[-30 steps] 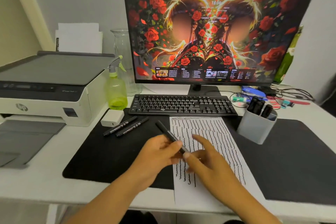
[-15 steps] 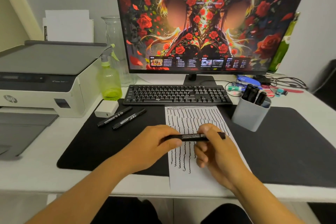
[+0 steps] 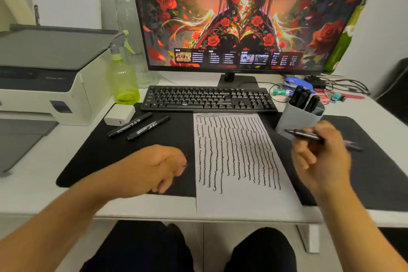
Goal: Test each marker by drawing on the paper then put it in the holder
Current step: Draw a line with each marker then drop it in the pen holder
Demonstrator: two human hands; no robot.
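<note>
My right hand (image 3: 321,157) grips a black marker (image 3: 302,134) that lies almost level, its left end just in front of the grey holder (image 3: 295,121). Several black markers (image 3: 303,99) stand in that holder. The white paper (image 3: 238,161), covered with wavy black lines, rests on the black desk mat (image 3: 132,152) between my hands. My left hand (image 3: 154,168) hovers over the mat left of the paper, fingers curled, and whether it holds a cap is hidden. Two more black markers (image 3: 139,127) lie on the mat near the keyboard's left end.
A black keyboard (image 3: 207,99) and a large monitor (image 3: 242,17) stand behind the paper. A green spray bottle (image 3: 123,81), a white charger block (image 3: 119,115) and a printer (image 3: 44,73) are at the left. Cables and small items (image 3: 331,90) lie behind the holder.
Both hands held the marker over the paper. Now they have parted: my right hand has carried the marker right toward the holder, and my left hand has drawn back left.
</note>
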